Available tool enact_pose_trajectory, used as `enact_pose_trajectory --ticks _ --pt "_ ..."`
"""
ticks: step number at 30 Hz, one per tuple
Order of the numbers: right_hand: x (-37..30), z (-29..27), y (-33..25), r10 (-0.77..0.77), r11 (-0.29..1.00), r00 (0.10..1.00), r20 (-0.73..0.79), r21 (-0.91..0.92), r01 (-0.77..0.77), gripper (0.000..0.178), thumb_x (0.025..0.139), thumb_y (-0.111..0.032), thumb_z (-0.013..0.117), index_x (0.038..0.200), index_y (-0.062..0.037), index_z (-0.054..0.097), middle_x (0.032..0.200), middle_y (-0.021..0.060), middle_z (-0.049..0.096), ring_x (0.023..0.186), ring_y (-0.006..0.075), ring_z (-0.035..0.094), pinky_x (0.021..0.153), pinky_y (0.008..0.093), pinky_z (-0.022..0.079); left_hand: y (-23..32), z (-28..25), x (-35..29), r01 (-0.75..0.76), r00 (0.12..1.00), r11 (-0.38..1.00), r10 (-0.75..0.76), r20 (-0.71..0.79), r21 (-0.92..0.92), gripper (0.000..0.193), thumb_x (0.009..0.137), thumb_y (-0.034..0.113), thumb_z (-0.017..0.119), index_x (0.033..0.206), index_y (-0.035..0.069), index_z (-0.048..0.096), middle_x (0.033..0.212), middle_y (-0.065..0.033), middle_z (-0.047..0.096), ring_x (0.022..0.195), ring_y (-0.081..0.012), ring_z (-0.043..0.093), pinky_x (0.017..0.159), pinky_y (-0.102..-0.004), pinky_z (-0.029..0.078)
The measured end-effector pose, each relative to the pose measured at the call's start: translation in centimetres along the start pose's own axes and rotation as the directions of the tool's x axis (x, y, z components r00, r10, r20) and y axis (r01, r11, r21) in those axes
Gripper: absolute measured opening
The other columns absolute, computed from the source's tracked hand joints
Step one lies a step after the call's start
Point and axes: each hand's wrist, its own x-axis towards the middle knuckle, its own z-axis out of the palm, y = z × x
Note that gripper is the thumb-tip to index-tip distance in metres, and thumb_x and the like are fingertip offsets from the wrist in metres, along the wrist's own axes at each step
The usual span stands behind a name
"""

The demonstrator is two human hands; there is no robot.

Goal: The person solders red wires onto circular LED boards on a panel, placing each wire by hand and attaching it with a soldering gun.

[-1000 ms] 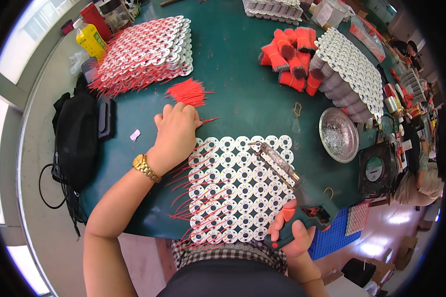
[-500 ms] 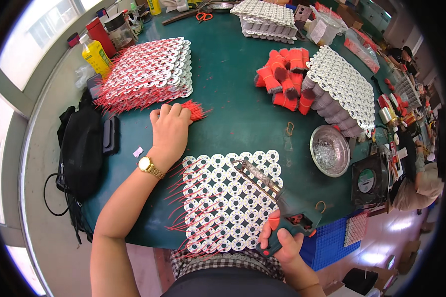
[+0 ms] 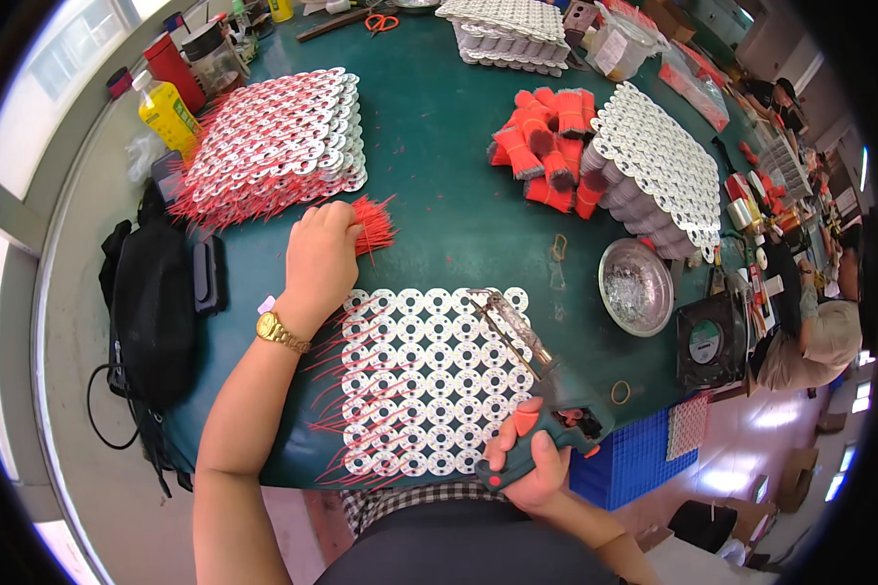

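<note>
A panel of round white circuit boards (image 3: 424, 390) lies on the green table in front of me. Thin red wires stick out from its left columns. My right hand (image 3: 529, 466) is closed around the dark green handle of a soldering gun (image 3: 566, 414) with an orange trigger. Its long metal tip end reaches over the panel's upper right part. Beyond the panel's far left corner, my left hand (image 3: 322, 249) has its fingers curled onto a loose bunch of red wires (image 3: 376, 226); the fingertips are partly hidden.
At the far left stands a stack of wired panels (image 3: 273, 146). Tied red wire bundles (image 3: 541, 146), a stack of bare panels (image 3: 658, 166) and a metal bowl (image 3: 636, 288) sit on the right. A black bag (image 3: 156, 302) lies left; a co-worker (image 3: 815, 336) is far right.
The whole view has shifted slightly. My left hand stays at the wire bunch, which now looks more spread out. The soldering gun remains over the panel's right side.
</note>
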Motion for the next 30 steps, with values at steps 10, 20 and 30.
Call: enact_pose_trajectory --ticks 10,20,30 --pt "2.5 1.2 -6.1 0.167 0.981 0.984 0.054 -0.112 -0.161 0.043 0.093 -0.025 0.059 0.129 -0.0078 0.043 0.092 0.0136 0.057 0.07 0.0218 0.061 0.063 0.037 0.052 3.5 -4.8 0.0 0.22 0.974 0.899 -0.181 0.134 -0.38 0.005 0.089 0.003 0.061 0.087 -0.001 0.06 0.07 -0.0088 0.055 0.061 -0.0135 0.049 0.057 -0.0273 0.042" --pt "6.2 0.3 -5.5 0.229 0.886 0.962 0.147 -0.44 -0.144 0.05 0.092 -0.037 0.063 0.132 -0.0098 0.05 0.084 0.0086 0.057 0.069 0.0162 0.058 0.057 0.0292 0.044 4.7 -5.1 -4.8 0.617 0.716 0.742 -0.389 0.58 -0.264 0.011 0.087 0.005 0.064 0.08 -0.002 0.06 0.063 -0.0014 0.053 0.057 -0.0053 0.045 0.051 -0.0241 0.038" --pt "5.9 -1.4 -4.7 0.339 0.684 0.934 0.11 -0.711 -0.164 0.079 0.078 -0.072 0.062 0.119 -0.0046 0.052 0.076 0.0078 0.058 0.061 0.011 0.054 0.049 0.022 0.04 5.2 -4.6 -5.0 0.543 0.783 0.804 -0.381 0.492 -0.242 0.009 0.086 0.004 0.064 0.079 0.0 0.06 0.062 -0.0015 0.051 0.055 -0.0071 0.044 0.051 -0.0254 0.037"
